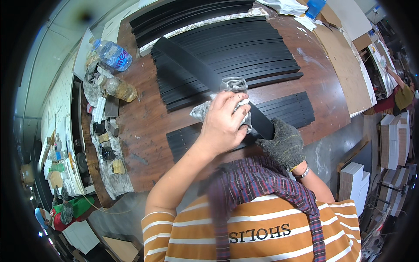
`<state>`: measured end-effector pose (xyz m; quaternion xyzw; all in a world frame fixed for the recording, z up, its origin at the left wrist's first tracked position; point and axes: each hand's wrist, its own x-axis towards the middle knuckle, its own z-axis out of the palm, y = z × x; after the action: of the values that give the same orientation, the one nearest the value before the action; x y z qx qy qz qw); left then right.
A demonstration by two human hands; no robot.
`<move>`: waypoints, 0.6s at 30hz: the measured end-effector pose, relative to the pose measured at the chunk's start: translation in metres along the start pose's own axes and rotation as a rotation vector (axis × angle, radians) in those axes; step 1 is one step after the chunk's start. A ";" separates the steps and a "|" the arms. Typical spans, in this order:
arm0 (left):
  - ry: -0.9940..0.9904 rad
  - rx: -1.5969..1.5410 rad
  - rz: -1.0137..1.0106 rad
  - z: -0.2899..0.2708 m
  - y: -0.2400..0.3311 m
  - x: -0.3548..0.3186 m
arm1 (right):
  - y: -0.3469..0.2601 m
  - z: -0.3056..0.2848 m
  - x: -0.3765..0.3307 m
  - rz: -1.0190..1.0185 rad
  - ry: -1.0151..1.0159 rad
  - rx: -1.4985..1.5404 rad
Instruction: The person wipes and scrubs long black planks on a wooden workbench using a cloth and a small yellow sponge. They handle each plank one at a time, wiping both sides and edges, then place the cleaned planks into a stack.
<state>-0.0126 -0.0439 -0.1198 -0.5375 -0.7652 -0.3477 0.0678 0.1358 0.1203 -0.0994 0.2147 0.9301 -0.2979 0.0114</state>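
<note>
A long flat black slat [187, 62] slants from the upper left down toward my body. My bare left hand [224, 120] is closed around a crumpled grey-and-white rag [235, 84], pressing it against the middle of the slat. In a dark grey knit glove, my right hand [283, 143] grips the slat's near end. Beneath lies a short row of black slats [288, 109], partly hidden by my arms. Farther off, a wide row of black slats [257, 43] lies side by side on the brown wooden table [325, 102].
More black slats [174, 19] lie at the far edge. On the left stand a clear bottle [114, 55] and a bottle of yellowish liquid [120, 88], near small blocks and sponges [118, 166] on a stained cloth. Co-workers [72, 208] are at both sides. White stacked boards [352, 181] stand right.
</note>
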 end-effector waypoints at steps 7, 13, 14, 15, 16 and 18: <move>0.147 0.003 0.151 0.004 -0.006 -0.026 | -0.001 0.008 -0.001 -0.048 -0.048 0.085; 0.437 -0.521 -0.626 -0.057 -0.014 -0.036 | -0.005 0.013 -0.002 0.021 -0.054 0.023; 0.511 -0.656 -0.677 -0.062 -0.011 -0.034 | -0.006 0.012 -0.001 0.013 -0.046 0.039; 0.440 -0.599 -0.560 -0.062 -0.007 -0.031 | -0.007 0.013 0.000 0.005 -0.019 0.044; 0.424 -0.545 -0.515 -0.061 -0.003 -0.027 | -0.009 0.013 0.001 -0.006 -0.001 0.045; 0.258 -0.409 -0.199 -0.049 0.005 -0.021 | -0.010 0.013 0.002 -0.035 0.008 0.075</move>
<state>-0.0129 -0.0895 -0.0908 -0.4136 -0.7132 -0.5656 0.0202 0.1280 0.1063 -0.1052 0.1997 0.9220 -0.3317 -0.0056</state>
